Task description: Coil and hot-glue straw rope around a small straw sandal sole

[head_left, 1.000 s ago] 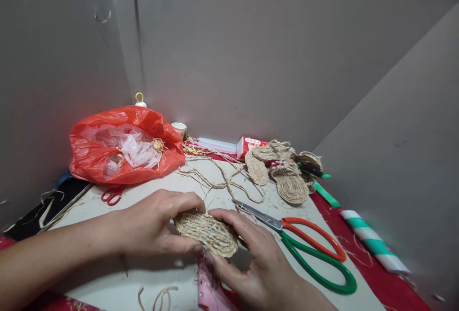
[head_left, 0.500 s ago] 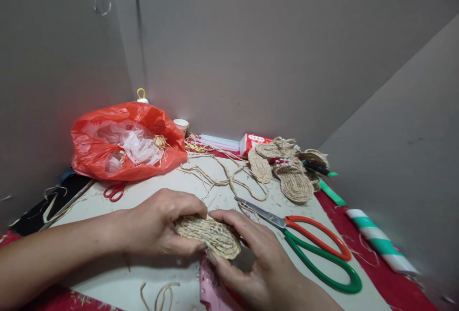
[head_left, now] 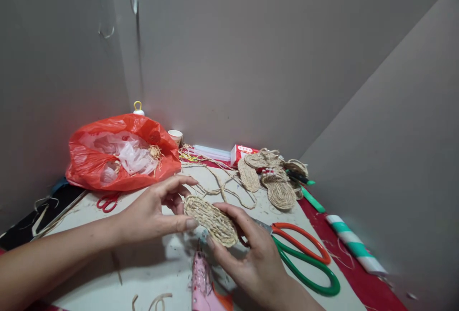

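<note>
1. Left of centre, we are holding our left hand (head_left: 152, 210) with thumb and fingers apart at the woven oval (head_left: 210, 220).
2. Below centre, we are clamping the woven oval in our right hand (head_left: 253, 253).
3. Scissors (head_left: 304, 258) are lying lower right.

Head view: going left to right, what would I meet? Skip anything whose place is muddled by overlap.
Small red scissors → white cup → handheld woven oval → pile of woven pieces → green-and-white striped roll.
</note>
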`<state>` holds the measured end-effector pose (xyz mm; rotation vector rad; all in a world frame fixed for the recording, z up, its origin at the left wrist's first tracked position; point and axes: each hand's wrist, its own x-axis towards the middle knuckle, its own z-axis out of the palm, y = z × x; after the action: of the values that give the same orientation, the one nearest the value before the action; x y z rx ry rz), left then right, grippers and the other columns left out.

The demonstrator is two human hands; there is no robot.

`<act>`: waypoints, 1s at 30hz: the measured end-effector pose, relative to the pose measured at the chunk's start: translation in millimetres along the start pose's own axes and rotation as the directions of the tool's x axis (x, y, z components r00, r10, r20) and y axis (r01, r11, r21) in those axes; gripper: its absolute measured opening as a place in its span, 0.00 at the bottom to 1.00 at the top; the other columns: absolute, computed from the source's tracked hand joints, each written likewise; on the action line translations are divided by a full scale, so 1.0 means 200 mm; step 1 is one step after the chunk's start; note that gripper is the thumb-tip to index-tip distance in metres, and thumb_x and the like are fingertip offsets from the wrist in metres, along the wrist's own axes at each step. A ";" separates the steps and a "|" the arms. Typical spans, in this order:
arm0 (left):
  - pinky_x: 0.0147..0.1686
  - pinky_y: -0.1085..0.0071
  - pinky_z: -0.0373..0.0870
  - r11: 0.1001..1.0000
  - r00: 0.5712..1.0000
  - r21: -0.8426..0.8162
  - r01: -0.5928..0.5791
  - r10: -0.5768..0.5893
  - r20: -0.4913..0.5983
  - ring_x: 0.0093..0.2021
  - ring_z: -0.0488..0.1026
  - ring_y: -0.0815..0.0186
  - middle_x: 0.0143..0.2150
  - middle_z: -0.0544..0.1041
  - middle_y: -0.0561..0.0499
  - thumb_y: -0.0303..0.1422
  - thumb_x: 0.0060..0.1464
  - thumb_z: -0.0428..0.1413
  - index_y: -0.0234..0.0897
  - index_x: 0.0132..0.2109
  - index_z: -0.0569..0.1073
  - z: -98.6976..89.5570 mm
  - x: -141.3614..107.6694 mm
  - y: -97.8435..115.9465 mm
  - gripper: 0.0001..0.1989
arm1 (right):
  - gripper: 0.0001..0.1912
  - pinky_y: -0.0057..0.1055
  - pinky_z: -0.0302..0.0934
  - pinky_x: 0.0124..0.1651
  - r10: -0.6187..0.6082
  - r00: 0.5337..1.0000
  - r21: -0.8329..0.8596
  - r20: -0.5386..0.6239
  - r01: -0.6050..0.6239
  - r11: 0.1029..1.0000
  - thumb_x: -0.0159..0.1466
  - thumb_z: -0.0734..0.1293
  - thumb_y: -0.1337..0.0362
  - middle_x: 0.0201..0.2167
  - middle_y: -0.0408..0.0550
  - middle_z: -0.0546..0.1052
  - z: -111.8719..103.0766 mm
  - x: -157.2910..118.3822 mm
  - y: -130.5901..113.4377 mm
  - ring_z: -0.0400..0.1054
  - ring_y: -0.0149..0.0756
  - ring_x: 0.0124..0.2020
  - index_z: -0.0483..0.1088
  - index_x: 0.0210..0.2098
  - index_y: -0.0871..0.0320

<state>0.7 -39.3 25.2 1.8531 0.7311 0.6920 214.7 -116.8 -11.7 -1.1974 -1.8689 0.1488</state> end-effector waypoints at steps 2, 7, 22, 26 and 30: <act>0.38 0.67 0.70 0.994 0.998 -0.100 0.043 -0.038 0.051 0.35 0.71 0.68 0.40 0.72 0.52 0.37 0.47 0.66 0.39 0.57 0.64 0.03 0.01 -0.03 0.31 | 0.19 0.32 0.73 0.39 0.008 1.000 0.026 -0.030 -0.007 1.000 0.59 0.68 0.66 0.39 0.49 0.80 0.01 0.00 -0.01 0.77 0.38 0.36 0.65 0.49 0.56; 0.41 0.68 0.70 0.855 0.983 -0.504 0.127 -0.042 0.177 0.40 0.75 0.66 0.41 0.76 0.51 0.30 0.44 0.68 0.38 0.50 0.69 0.11 0.00 -0.08 0.26 | 0.20 0.30 0.72 0.37 0.037 0.999 0.139 0.019 -0.040 0.990 0.58 0.68 0.67 0.39 0.49 0.80 0.05 -0.02 -0.03 0.77 0.38 0.36 0.63 0.50 0.55; 0.29 0.76 0.70 0.763 0.988 -0.633 0.134 -0.049 0.149 0.30 0.75 0.69 0.34 0.79 0.49 0.33 0.42 0.70 0.32 0.44 0.71 0.04 0.03 -0.05 0.23 | 0.24 0.30 0.74 0.38 0.047 0.999 0.135 0.018 -0.049 0.990 0.60 0.65 0.64 0.40 0.51 0.81 0.02 -0.01 -0.05 0.78 0.38 0.36 0.61 0.56 0.59; 0.29 0.75 0.70 0.758 0.981 -0.628 0.175 -0.077 0.181 0.31 0.74 0.68 0.35 0.78 0.46 0.35 0.41 0.69 0.31 0.47 0.72 0.01 0.04 -0.06 0.26 | 0.20 0.29 0.72 0.37 -0.037 0.998 0.079 -0.055 0.041 0.996 0.63 0.64 0.65 0.37 0.48 0.81 0.01 -0.01 -0.01 0.77 0.35 0.34 0.64 0.55 0.57; 0.28 0.73 0.71 0.711 0.984 -0.681 0.176 -0.126 0.123 0.29 0.74 0.67 0.33 0.78 0.46 0.37 0.38 0.70 0.30 0.44 0.75 -0.02 0.05 -0.07 0.25 | 0.14 0.29 0.71 0.33 -0.038 0.999 0.068 -0.016 0.039 0.997 0.65 0.64 0.64 0.30 0.45 0.79 0.00 0.00 0.04 0.75 0.33 0.29 0.70 0.49 0.58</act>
<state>2.6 -25.1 14.8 1.0999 0.4730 0.6704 218.9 -112.6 -15.5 -1.1127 -1.8582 0.1807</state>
